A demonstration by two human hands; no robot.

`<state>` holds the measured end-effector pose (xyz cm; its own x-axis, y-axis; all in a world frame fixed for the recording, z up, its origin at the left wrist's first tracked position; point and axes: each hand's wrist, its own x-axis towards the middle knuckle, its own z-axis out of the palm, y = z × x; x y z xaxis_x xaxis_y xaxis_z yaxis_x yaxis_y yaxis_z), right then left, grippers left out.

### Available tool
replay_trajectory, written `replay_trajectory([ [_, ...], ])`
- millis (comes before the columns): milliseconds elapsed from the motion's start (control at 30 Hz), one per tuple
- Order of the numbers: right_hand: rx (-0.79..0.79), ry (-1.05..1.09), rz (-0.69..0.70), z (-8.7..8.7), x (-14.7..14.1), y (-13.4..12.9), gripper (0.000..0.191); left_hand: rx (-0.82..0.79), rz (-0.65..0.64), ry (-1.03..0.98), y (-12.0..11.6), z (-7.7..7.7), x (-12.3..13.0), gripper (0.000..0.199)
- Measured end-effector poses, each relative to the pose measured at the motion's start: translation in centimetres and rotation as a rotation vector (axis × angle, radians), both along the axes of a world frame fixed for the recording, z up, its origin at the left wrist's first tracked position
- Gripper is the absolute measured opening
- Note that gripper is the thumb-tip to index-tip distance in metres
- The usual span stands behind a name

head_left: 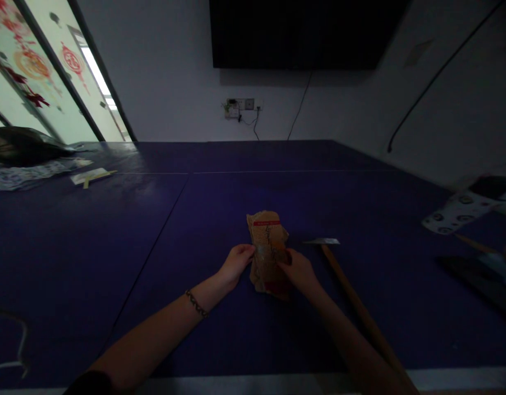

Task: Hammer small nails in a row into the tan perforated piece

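Note:
A brown, ragged-edged piece of printed cardboard (266,236) with a red strip near its top is between my hands, over the middle of the table. It looks like several torn layers stacked together. My left hand (236,262) pinches its left edge between thumb and fingers. On the right side, my right hand (299,270) grips the other edge, its fingers on the printed face. Just right of that hand lies a long wooden-handled tool (351,293) with a thin metal head, resembling a hammer or pick. My right forearm partly covers its handle.
The purple table (113,236) has seams across it. Papers (26,174) and a dark bag (24,145) lie at the far left, near a white card (88,175). A white cord (20,351) is at front left. A patterned pouch (458,214) and dark flat object (475,280) sit right.

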<state>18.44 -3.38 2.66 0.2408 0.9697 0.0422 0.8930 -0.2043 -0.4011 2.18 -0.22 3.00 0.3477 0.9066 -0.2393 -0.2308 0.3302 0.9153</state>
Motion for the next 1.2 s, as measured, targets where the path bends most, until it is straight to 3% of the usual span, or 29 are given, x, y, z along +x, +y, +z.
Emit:
replay_trajectory([
  [200,-0.025,-0.067,0.007,0.4,2.0,0.5,0.024,0.168,-0.012,0.167,0.6,-0.8,2.9,0.01],
  [333,-0.041,-0.163,-0.017,1.4,3.7,0.1,0.023,0.211,0.05,0.205,1.1,-1.2,3.6,0.026],
  [467,-0.097,-0.318,-0.149,2.4,6.6,-1.3,0.027,0.222,0.132,0.244,2.0,-1.4,3.4,0.036],
  [567,-0.177,-0.37,-0.218,2.1,8.2,-2.2,0.026,0.21,0.146,0.234,2.5,-1.3,3.3,0.033],
  [767,-0.2,-0.421,-0.19,0.5,9.3,-1.5,0.023,0.215,0.123,0.204,2.3,-1.1,3.9,0.035],
  [1033,-0.139,-0.401,-0.21,0.7,11.1,1.5,0.02,0.264,0.135,0.222,2.0,-2.0,5.1,0.048],
  [1200,0.028,-0.316,-0.19,0.6,9.5,1.6,0.03,0.264,0.141,0.236,1.8,-1.9,5.3,0.05],
])
